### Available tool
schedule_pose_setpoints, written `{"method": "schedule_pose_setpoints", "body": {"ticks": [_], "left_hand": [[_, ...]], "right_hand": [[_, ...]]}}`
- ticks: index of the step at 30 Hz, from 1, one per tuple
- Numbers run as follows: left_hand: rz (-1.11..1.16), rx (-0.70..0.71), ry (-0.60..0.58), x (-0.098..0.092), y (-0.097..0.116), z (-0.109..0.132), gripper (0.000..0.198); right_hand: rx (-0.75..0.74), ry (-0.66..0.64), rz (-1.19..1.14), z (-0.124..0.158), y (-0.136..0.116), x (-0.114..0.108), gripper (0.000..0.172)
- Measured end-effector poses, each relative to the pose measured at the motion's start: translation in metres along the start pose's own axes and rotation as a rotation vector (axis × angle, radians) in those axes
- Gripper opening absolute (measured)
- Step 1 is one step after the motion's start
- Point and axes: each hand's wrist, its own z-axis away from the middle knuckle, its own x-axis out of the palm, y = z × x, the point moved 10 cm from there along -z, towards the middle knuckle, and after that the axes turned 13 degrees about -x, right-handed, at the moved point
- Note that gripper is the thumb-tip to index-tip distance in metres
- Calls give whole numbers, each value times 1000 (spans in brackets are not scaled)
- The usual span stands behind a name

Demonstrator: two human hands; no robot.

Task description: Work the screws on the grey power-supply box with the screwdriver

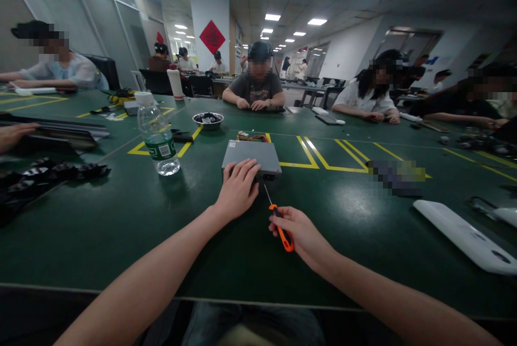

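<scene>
A grey metal computer power supply [258, 153] sits on the green table, its bundle of coloured wires [252, 137] showing at the far side. My left hand [239, 187] holds it over the near left edge, fingers across the top and thumb against the near face. In my right hand [291, 227] is a screwdriver with an orange and black handle [286, 236]. Its thin shaft [267, 193] points up and away to the near face of the power supply, right of my left thumb. Whether the tip sits in a screw is too small to tell.
A clear water bottle [159, 136] stands left of the power supply, with a metal bowl [208, 120] of small parts behind. Dark parts [48, 173] lie at the left, near another person's hand [16, 136]. A white device [464, 233] lies at the right. Several people sit around.
</scene>
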Motion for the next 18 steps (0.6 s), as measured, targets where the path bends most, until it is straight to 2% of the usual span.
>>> {"method": "schedule_pose_setpoints", "body": {"ticks": [2, 3, 9, 12, 15, 18], "left_hand": [[-5, -3, 8, 0, 0, 0, 40], [-4, -5, 16, 0, 1, 1, 40], [21, -14, 29, 0, 1, 1, 42], [18, -18, 29, 1, 0, 1, 43], [2, -31, 28, 3, 0, 1, 42], [-13, -47, 29, 5, 1, 1, 41]], "right_hand": [[46, 9, -67, -4, 2, 5, 8], [47, 4, -88, -5, 1, 9, 7], [72, 42, -213, 0, 4, 23, 15], [129, 47, -264, 1, 10, 26, 24], [178, 95, -295, -5, 15, 22, 31], [172, 128, -283, -14, 17, 15, 27]]}}
